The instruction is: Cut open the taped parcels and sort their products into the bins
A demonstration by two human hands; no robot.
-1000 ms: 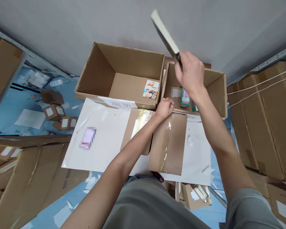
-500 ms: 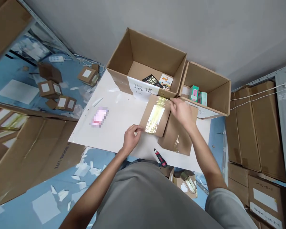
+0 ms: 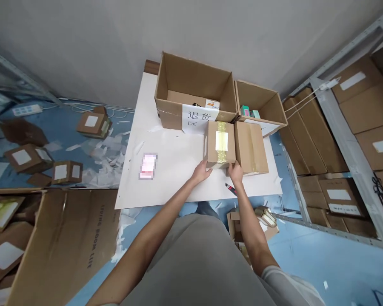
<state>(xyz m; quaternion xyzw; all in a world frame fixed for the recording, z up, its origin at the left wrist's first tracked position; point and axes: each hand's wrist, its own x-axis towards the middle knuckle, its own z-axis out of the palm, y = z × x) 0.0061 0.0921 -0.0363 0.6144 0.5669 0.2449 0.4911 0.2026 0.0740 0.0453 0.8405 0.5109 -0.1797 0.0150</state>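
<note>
A small brown cardboard box (image 3: 219,142) with yellowish tape across its top stands on the white table (image 3: 166,170). My left hand (image 3: 200,172) grips its near left corner and my right hand (image 3: 235,172) grips its near right corner. A second taped box (image 3: 251,146) lies right beside it. Behind them stand a large open carton (image 3: 191,91) with a paper label and a smaller open carton (image 3: 258,106) holding green packets.
A red-handled utility knife (image 3: 231,189) lies at the table's near edge. Small boxes (image 3: 64,171) and paper scraps litter the blue floor on the left. A big flat carton (image 3: 60,242) lies at the lower left. Shelves with stacked cartons (image 3: 344,140) fill the right.
A second ago my right hand held a flat item up over the cartons; that item is gone from it. Both hands now hold the taped small box, whose flaps are closed.
</note>
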